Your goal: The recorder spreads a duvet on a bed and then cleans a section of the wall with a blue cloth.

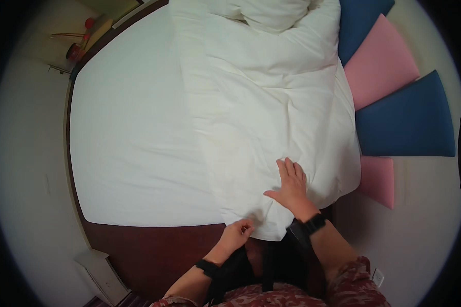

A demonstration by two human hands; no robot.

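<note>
A white duvet [253, 115] covers the right part of a bed, with folds and creases across it and a bulky white bundle [276, 15] at its far end. My right hand [292, 188] lies on the duvet with its fingers spread, holding nothing. Lower and to the left, my left hand [238, 234] is at the duvet's near edge with its fingers curled; whether cloth is pinched between them cannot be told. A white fitted sheet [134, 134] lies on the mattress to the left of the duvet. Both wrists wear black bands.
Blue [411, 119] and pink [384, 61] headboard panels fan out along the wall at the right. A dark red bed base [157, 245] juts out at the near side. A white box-like object [103, 272] stands at lower left, and a wall socket [377, 277] is at lower right.
</note>
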